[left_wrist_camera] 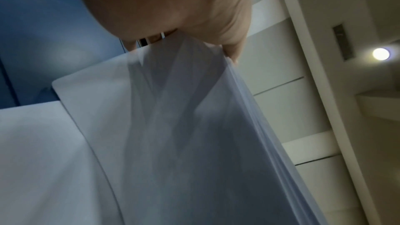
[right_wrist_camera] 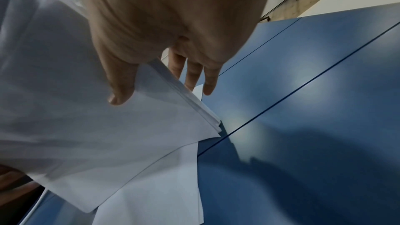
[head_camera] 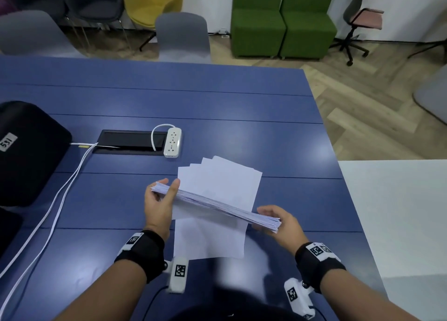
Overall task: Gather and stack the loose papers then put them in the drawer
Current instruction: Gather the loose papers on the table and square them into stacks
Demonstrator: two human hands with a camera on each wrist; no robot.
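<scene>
above the blue table (head_camera: 217, 98), both hands hold the paper stack (head_camera: 217, 204).

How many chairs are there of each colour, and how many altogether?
Grey chairs: 2
Dark chair: 1
Yellow chair: 1
Green chairs: 2
Pink office chair: 1
Total: 7
</scene>
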